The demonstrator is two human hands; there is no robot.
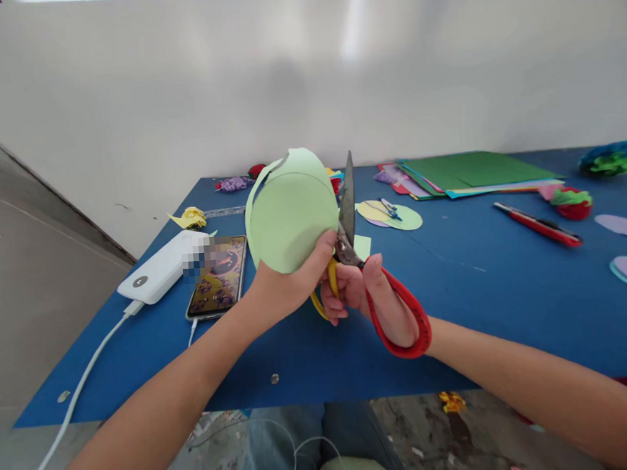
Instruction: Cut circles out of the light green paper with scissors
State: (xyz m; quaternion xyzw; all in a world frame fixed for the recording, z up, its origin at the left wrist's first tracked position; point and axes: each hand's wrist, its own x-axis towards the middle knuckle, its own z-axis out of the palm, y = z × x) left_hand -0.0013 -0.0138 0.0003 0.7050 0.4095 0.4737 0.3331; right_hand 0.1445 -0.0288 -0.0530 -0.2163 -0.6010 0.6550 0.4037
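My left hand (290, 287) is pinched on the pale green paper (294, 218), my thumb flat along its lower right front, and the fingers behind it are hidden, so I can't say how they lie. The paper stands up in front of me, above the near middle of the blue table (302, 386), with a thin curved line across its upper part and a strip parting from it along the upper left edge. My right hand (356, 287) is closed around the scissors (347, 207), my thumb through the red handle (421, 328) and my fingers curled at the yellow handle (333, 280); a dark blade points upward right beside the paper's right edge, and I can't make out how far the blades are spread. To my left a white power bank (157, 267) lies near a phone (220, 277), with a crumpled yellow piece (191, 217) beyond them. Past the scissors lie some cut-out rounds (410, 219) with a small blue tool (391, 211) on top, and a stack of coloured sheets (464, 171), green uppermost, lies near the wall. Over on my right a red cutter (543, 227) lies near a crumpled red and green flower (573, 202)
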